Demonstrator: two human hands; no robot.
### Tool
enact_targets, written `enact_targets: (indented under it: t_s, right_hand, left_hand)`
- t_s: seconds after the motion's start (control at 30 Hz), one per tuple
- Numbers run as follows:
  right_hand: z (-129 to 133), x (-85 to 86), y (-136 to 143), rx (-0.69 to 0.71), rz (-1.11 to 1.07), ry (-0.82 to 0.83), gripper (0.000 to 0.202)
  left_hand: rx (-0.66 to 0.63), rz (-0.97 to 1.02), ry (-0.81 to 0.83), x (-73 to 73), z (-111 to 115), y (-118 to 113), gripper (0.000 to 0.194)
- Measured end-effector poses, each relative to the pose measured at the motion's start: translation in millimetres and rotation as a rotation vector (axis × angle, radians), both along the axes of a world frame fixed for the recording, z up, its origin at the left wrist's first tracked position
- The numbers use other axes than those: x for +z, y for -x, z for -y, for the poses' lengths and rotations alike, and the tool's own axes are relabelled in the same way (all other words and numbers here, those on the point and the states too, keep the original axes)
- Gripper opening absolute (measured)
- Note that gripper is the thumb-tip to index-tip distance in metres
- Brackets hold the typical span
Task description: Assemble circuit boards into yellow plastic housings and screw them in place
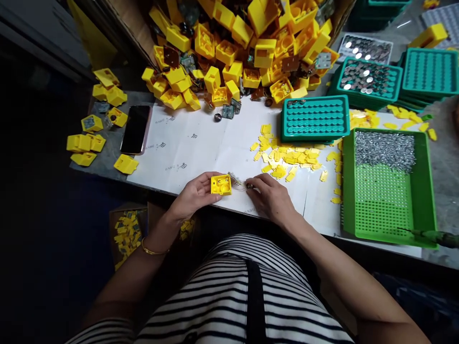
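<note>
My left hand (195,194) holds a small yellow plastic housing (221,185) just above the near edge of the paper-covered table (186,143). Thin wires (238,182) run from the housing to a small dark round part (250,185) pinched at the fingertips of my right hand (272,197). The two hands are a few centimetres apart, both resting low over the white paper. A heap of the same yellow housings (233,52) spills from a cardboard box at the far side.
A black phone (135,129) lies at the left. Small flat yellow covers (287,157) are scattered right of centre. A teal tray (314,118) and more teal trays of button cells (369,79) stand behind. A green basket (389,191) with metal screws sits at the right.
</note>
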State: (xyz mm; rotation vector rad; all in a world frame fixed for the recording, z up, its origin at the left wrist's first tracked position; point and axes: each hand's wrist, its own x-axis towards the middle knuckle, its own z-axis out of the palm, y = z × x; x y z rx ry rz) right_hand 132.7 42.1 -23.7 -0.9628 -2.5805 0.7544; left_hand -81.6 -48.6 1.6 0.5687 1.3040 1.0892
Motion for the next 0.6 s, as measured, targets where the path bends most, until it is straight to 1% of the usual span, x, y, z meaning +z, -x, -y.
enact_targets:
  t_s: [0.1, 0.23, 0.33, 0.37, 0.4, 0.43, 0.47, 0.5, 0.57, 0.6]
  right_hand:
    - [0, 6.6, 0, -0.016, 0.146, -0.008, 0.024]
    - [-4, 15.6, 0, 0.06, 0.258, 0.019, 0.026]
    - [-12, 19.4, -1, 0.078, 0.229, 0.089, 0.027]
    - [-14, 19.5, -1, 0.053, 0.187, 0.136, 0.025]
    - [-16, 19.2, -2, -0.001, 0.122, 0.21, 0.022]
    - [-17, 18.4, -2, -0.071, 0.034, 0.327, 0.018]
    - [-17, 17.5, -2, -0.143, -0.069, 0.499, 0.016]
    - [-15, 16.6, -2, -0.214, -0.183, 0.712, 0.017]
    - [-9, 16.0, 1, -0.323, -0.407, 1.16, 0.025]
    - [-4, 16.5, 2, -0.358, -0.503, 1.335, 0.028]
  left_hand:
    - [0.037, 0.084, 0.015, 1.0, 2, 1, 0.052]
    - [0.065, 0.192, 0.017, 0.5, 1, 4, 0.052]
    - [0.041, 0.268, 0.011, -0.5, 0, 7, 0.046]
    - [0.023, 0.295, 0.013, -0.9, 0, 7, 0.044]
    - [0.004, 0.322, 0.018, -1.3, 0, 6, 0.043]
    - [-0.006, 0.348, 0.028, -1.8, 1, 4, 0.04]
    - [-0.004, 0.369, 0.04, -2.2, 2, 2, 0.038]
    - [0.003, 0.383, 0.054, -2.6, 2, -2, 0.037]
    - [0.014, 0.384, 0.085, -3.2, 4, -10, 0.035]
    - [0.013, 0.371, 0.096, -3.3, 5, -14, 0.034]
